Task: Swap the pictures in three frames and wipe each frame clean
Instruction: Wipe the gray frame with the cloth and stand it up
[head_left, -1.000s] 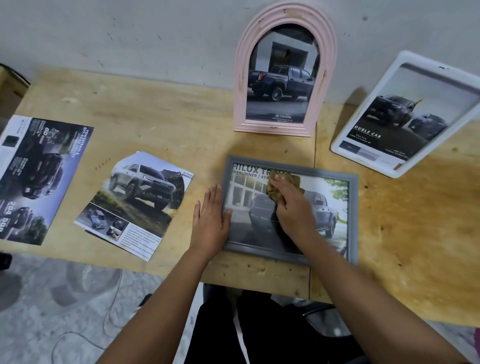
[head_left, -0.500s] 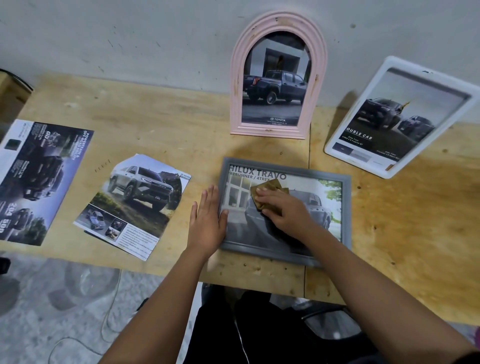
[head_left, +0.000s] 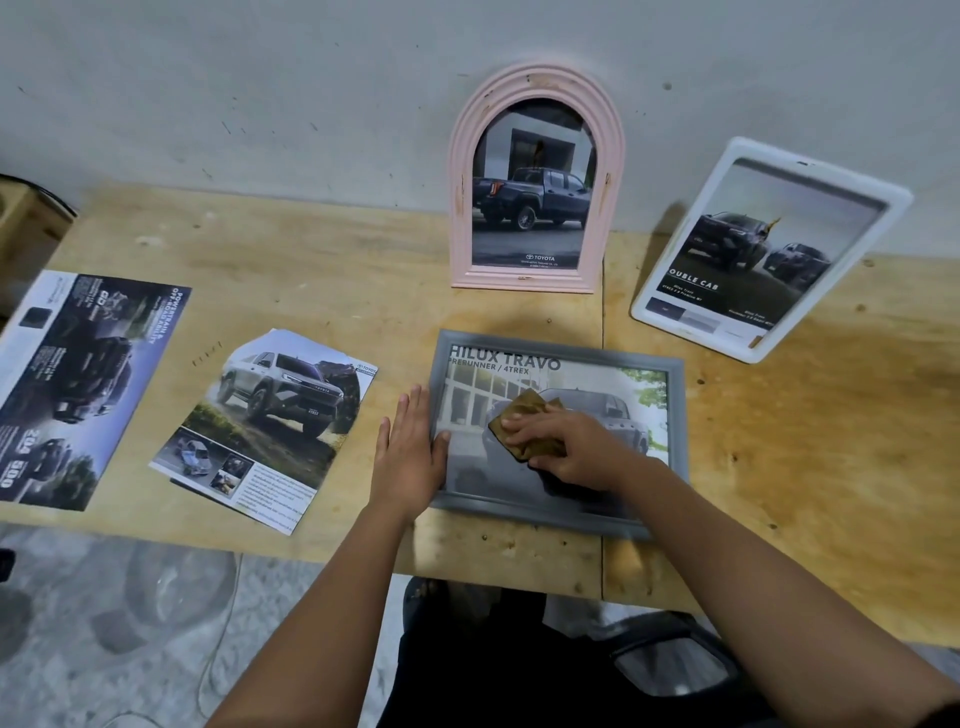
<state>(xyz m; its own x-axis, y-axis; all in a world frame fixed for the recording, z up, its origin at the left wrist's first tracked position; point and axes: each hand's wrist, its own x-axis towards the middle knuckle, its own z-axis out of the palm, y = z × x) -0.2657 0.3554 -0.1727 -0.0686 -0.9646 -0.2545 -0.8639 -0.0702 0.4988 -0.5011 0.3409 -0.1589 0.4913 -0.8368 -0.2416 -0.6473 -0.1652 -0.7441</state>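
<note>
Wiping grey rectangular picture frame (head_left: 675, 415) flat on counter | right hand (head_left: 569, 449) clamped on brown folded cloth (head_left: 519, 423) | left hand (head_left: 410, 457) flat, fingers apart, bracing edge | press lightly, probably corners too.

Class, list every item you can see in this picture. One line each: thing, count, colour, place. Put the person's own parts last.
Arched plastic frame: 1, pink, upright against the wall, centre back.
Rounded rectangular frame: 1, white, leaning on the wall, right back.
Flat rectangular frame: 1, grey, lying on the table, centre front.
Folded wiping cloth: 1, tan-brown, on the grey frame's glass under the right hand.
Loose car brochure pages: a stack showing a silver car, left of the grey frame; one dark sheet far left.
Plywood table: 1, light brown.
Left hand: flat on the grey frame's left edge.
Right hand: pressing the cloth.
</note>
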